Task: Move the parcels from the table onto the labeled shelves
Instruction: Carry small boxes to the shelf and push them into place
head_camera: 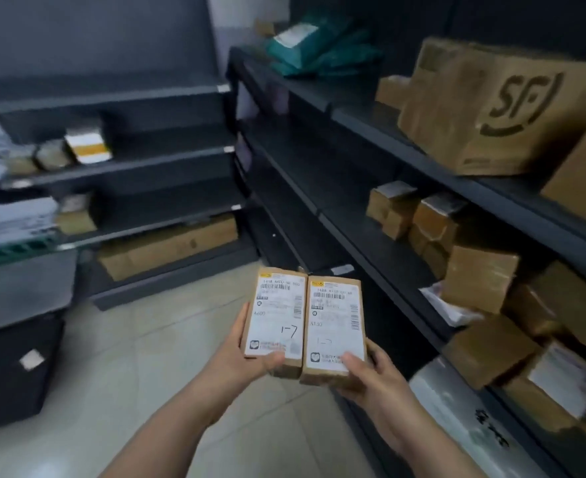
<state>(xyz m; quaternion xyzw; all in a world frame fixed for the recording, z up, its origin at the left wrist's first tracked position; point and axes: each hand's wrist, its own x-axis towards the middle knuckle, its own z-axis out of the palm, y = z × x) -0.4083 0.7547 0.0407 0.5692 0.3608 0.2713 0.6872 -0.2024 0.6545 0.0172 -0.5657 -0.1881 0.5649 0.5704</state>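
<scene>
Parcels (305, 339), 2 slim cardboard boxes w/ white labels (334, 305), are carried side by side, long edges touching, above the tiled floor (146, 357). The left hand (246, 357) grips the left parcel (278, 315) at its near end, thumb on top; the right hand (371, 374) grips the right parcel (333, 336) likewise. Dark shelves (353, 243) at right hold brown boxes (477, 277), incl. an SF carton (498, 108).

The left hand (246, 353) and the right hand (377, 377) are both bare. Behind each hand the wrist is uncovered. The left forearm (181, 419) and the right forearm (433, 443) are bare skin all the way back to the lower edge of the view. Both arms are slim, widening gradually away from the wrists. The left thumb (278, 357) and the right thumb (352, 359) have rounded tips, and blur hides the nail detail.
</scene>
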